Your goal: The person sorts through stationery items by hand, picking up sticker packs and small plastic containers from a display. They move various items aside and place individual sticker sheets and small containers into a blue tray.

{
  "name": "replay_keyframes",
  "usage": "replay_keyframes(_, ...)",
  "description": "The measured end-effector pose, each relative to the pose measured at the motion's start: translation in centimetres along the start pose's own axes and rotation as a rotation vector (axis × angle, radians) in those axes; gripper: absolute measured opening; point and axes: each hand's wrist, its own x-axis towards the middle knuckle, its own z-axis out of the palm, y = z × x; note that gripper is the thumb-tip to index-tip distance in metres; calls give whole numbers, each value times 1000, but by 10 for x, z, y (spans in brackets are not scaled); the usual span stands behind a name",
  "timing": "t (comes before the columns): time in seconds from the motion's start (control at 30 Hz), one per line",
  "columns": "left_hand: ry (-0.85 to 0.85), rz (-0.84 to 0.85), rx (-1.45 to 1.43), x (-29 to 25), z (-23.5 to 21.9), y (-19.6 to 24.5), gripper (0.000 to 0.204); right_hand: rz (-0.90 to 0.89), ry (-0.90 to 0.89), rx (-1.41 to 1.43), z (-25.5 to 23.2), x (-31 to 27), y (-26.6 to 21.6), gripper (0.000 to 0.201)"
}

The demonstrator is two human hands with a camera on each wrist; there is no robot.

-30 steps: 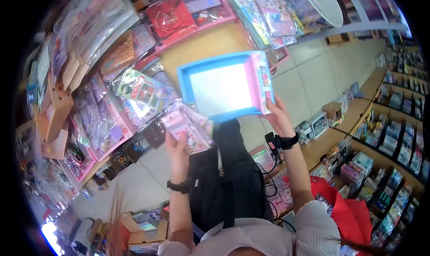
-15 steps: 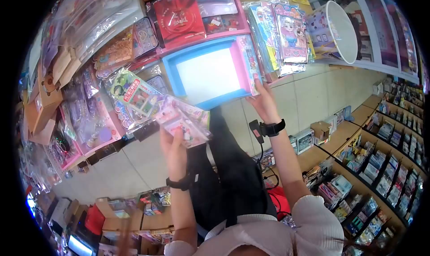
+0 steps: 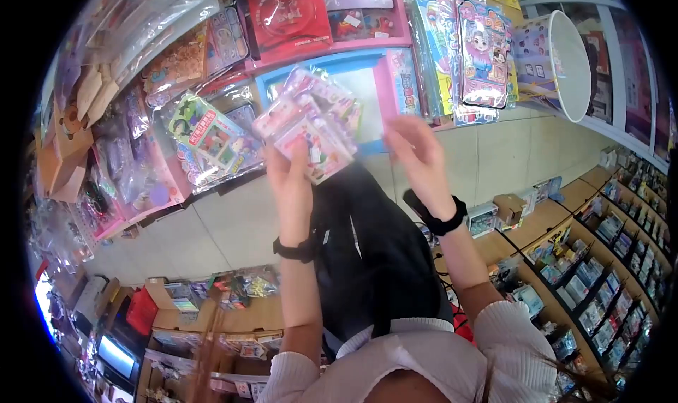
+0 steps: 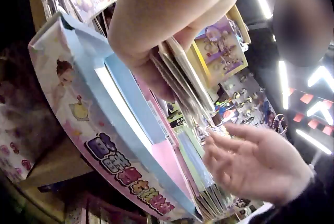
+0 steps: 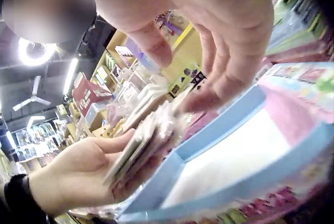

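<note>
My left hand (image 3: 289, 184) grips a fanned bunch of flat, clear-wrapped packets (image 3: 318, 145) with pink cartoon prints, thumb on top. In the right wrist view the packets (image 5: 148, 143) stand edge-on as a thin stack in the left palm. My right hand (image 3: 421, 156) hovers just right of the bunch, holding nothing, its fingers loosely bent. Behind the packets lies a shallow box (image 3: 390, 85), light blue with a pink end and a white bottom; the bunch overlaps its left part in the head view. Colourful lettering runs along the box's outer side (image 4: 112, 161) in the left wrist view.
Left of the box lie wrapped toy packs (image 3: 212, 138) and a pink tray (image 3: 166, 173). A red package (image 3: 286, 18) sits behind. Wrapped sticker packs (image 3: 484, 53) and a white bucket (image 3: 572, 64) stand to the right. Stocked shelves (image 3: 600, 290) line the lower right.
My right hand has let go of the box's pink end and moved in toward the packets. The left hand has raised the bunch up and right, over the box in the head view.
</note>
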Motion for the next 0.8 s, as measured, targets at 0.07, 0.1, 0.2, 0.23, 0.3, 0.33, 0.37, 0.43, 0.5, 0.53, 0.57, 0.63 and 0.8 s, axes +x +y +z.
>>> replay_keyframes(0.07,-38,-2,32,4,6,2,38,-75,-15,-30,22,14,-12,29)
replay_keyframes(0.1,-71,14,42,4,12,8,37,-58,-19,-9,32,19,-20,33)
replay_keyframes(0.2,-82,-4,33,6,18,16,37,2,-38,85,45,32,-20,36)
replay_keyframes(0.23,-82,-28,48,7,18,17,36,35,-52,150,46,35,-18,36)
replay_keyframes(0.3,-92,-26,115,12,16,16,36,27,-56,133,45,37,-15,34)
replay_keyframes(0.33,-111,-20,185,16,14,15,36,13,-57,119,45,39,-13,32)
replay_keyframes(0.37,-107,-21,183,18,13,15,36,-27,-18,127,46,40,-10,29)
replay_keyframes(0.43,-49,-61,339,21,11,14,33,-25,23,112,44,42,-3,28)
replay_keyframes(0.5,56,-46,435,24,9,7,28,-11,79,40,40,47,2,26)
replay_keyframes(0.53,58,-49,431,24,8,4,28,-9,78,35,38,49,4,26)
replay_keyframes(0.57,125,26,353,23,7,1,27,-16,93,-34,36,51,7,26)
replay_keyframes(0.63,194,95,277,21,6,1,25,23,93,-106,31,58,16,33)
replay_keyframes(0.8,249,66,329,23,-7,9,24,-277,174,-410,37,59,26,47)
